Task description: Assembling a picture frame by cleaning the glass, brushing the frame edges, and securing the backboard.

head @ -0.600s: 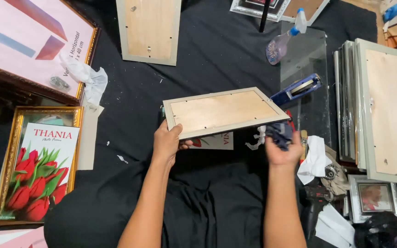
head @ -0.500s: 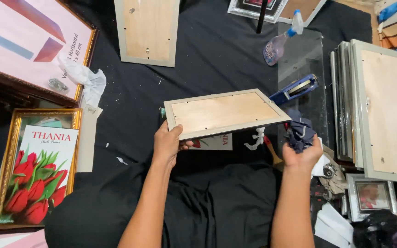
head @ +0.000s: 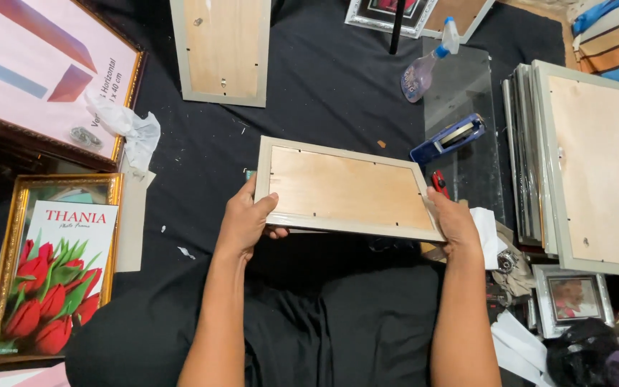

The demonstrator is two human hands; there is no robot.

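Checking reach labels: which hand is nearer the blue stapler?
Right. The right hand grips the frame at its right end, just below the blue stapler; the left hand holds the far left end.

Picture frame (head: pixel 349 190) held back-up between both hands, left hand (head: pixel 245 218) at its left edge, right hand (head: pixel 456 222) at its right. Behind it: second frame (head: pixel 223 46). Right: stapler (head: pixel 447 139) on glass pane (head: pixel 467 93), frame stack (head: pixel 589 165) beyond. Far left: tulip frame (head: pixel 48 265).
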